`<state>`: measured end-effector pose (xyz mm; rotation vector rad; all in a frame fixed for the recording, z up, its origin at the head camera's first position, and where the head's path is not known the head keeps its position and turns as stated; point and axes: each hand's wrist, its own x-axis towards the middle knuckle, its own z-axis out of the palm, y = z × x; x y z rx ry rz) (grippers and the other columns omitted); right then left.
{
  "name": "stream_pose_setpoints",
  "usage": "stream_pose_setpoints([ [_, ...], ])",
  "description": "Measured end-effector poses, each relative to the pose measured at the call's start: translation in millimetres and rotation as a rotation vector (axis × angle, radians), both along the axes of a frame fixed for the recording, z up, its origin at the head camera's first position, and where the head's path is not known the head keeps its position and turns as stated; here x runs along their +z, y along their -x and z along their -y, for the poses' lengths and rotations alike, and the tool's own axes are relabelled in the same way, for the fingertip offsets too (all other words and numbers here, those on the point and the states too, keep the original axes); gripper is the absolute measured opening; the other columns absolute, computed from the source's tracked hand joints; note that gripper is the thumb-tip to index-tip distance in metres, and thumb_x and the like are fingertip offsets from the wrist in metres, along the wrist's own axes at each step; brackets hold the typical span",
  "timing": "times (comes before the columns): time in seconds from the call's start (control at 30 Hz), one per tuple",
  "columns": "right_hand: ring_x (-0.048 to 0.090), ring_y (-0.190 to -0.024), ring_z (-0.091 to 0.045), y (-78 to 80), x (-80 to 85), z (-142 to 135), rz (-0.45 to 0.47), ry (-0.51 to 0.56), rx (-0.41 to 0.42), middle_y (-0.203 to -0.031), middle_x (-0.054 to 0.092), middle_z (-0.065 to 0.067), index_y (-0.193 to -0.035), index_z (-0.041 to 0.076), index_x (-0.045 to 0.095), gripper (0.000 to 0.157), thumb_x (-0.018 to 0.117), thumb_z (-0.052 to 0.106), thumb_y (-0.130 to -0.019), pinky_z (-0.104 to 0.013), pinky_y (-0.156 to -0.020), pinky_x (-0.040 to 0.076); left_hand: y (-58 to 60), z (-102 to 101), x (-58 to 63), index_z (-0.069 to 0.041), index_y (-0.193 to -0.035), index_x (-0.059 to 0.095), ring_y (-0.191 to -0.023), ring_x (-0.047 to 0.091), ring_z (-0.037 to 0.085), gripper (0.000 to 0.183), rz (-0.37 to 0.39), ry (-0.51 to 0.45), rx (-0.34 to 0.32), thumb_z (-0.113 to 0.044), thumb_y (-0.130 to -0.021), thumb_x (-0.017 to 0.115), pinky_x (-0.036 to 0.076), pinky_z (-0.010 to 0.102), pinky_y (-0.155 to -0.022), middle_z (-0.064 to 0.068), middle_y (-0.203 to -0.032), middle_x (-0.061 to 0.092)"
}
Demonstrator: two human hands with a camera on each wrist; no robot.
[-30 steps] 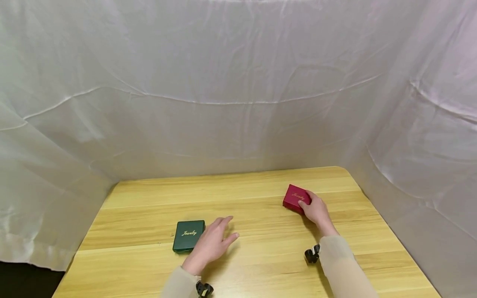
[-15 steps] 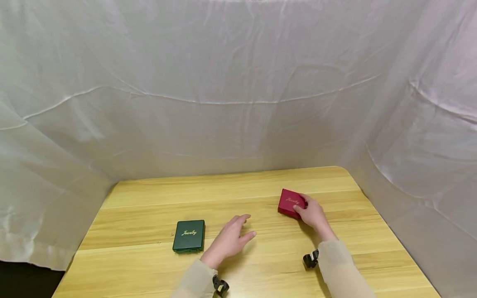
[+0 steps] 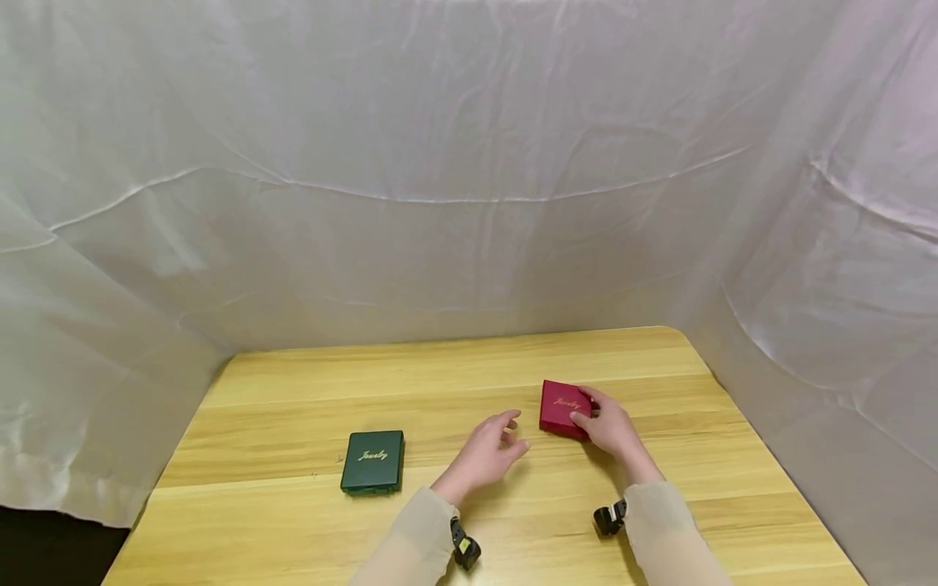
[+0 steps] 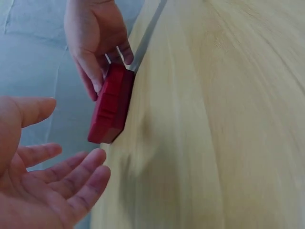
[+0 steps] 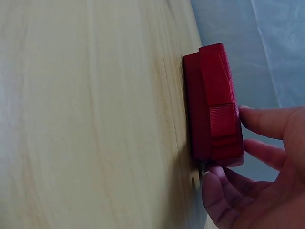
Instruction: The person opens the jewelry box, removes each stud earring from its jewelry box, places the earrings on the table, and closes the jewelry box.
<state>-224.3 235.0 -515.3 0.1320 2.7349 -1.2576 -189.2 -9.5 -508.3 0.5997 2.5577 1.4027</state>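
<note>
A red jewelry box (image 3: pixel 560 407) with gold lettering sits closed toward the table's right side. My right hand (image 3: pixel 611 425) grips its right edge, thumb on the lid and fingers at the far side and below, as the right wrist view shows on the box (image 5: pixel 214 109). Left of the box, my left hand (image 3: pixel 485 456) hovers with fingers spread and loosely bent, holding nothing. In the left wrist view a gap parts its fingers from the red box (image 4: pixel 112 105). A dark green jewelry box (image 3: pixel 373 461) lies closed, farther left.
The wooden table (image 3: pixel 278 529) has a pale curtain (image 3: pixel 440 244) behind it and along both sides. Each wrist carries a small black camera, such as the left wrist camera (image 3: pixel 465 547).
The red box has shifted left and nearer with my right hand on it. My left hand has moved right, away from the green box and toward the red one.
</note>
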Motion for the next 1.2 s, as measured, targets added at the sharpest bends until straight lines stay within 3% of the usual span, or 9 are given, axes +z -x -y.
stream_pose_setpoints([
  [0.37, 0.057, -0.111, -0.041, -6.6, -0.5, 6.3, -0.036, -0.023, 0.057, -0.127, 0.054, -0.032, -0.147, 0.001, 0.042, 0.060, 0.066, 0.015, -0.094, -0.054, -0.093, 0.045, 6.3, -17.2, -16.5, 0.006, -0.148, 0.035, -0.122, 0.056, 0.032, 0.061, 0.132, -0.080, -0.048, -0.020, -0.099, 0.060, 0.046, 0.038, -0.099, 0.024, -0.137, 0.051],
  [0.67, 0.057, -0.111, -0.042, -13.1, 2.6, 14.6, -0.029, -0.006, 0.048, -0.127, 0.055, -0.033, -0.146, 0.000, 0.042, 0.058, 0.065, 0.009, -0.093, -0.053, -0.093, 0.046, 6.8, -24.1, -14.3, 0.002, -0.150, 0.034, -0.118, 0.059, 0.028, 0.064, 0.136, -0.091, -0.053, -0.023, -0.097, 0.062, 0.046, 0.037, -0.099, 0.021, -0.136, 0.054],
  [0.9, 0.060, -0.106, -0.038, -17.2, 1.9, 18.4, -0.039, 0.029, 0.027, -0.123, 0.057, -0.031, -0.145, -0.002, 0.043, 0.058, 0.065, 0.005, -0.092, -0.047, -0.086, 0.051, 5.5, -25.6, -12.4, 0.006, -0.147, 0.036, -0.120, 0.057, 0.027, 0.061, 0.163, -0.118, -0.061, -0.021, -0.098, 0.061, 0.044, 0.038, -0.101, 0.020, -0.137, 0.054],
  [1.07, 0.061, -0.105, -0.036, -21.0, 1.4, 19.4, -0.058, 0.052, 0.008, -0.124, 0.057, -0.030, -0.144, -0.001, 0.045, 0.056, 0.066, 0.002, -0.091, -0.042, -0.082, 0.053, 5.6, -26.8, -15.6, 0.009, -0.144, 0.040, -0.118, 0.059, 0.029, 0.059, 0.185, -0.177, -0.030, -0.015, -0.096, 0.063, 0.048, 0.036, -0.096, 0.022, -0.131, 0.058],
  [1.2, 0.062, -0.104, -0.038, -26.4, 4.1, 24.4, -0.074, 0.066, 0.008, -0.125, 0.056, -0.032, -0.142, 0.000, 0.048, 0.055, 0.067, 0.000, -0.090, -0.040, -0.080, 0.055, 5.2, -25.0, -15.4, 0.009, -0.140, 0.045, -0.101, 0.065, 0.022, 0.054, 0.160, -0.183, 0.040, -0.009, -0.094, 0.064, 0.053, 0.030, -0.085, 0.015, -0.114, 0.064],
])
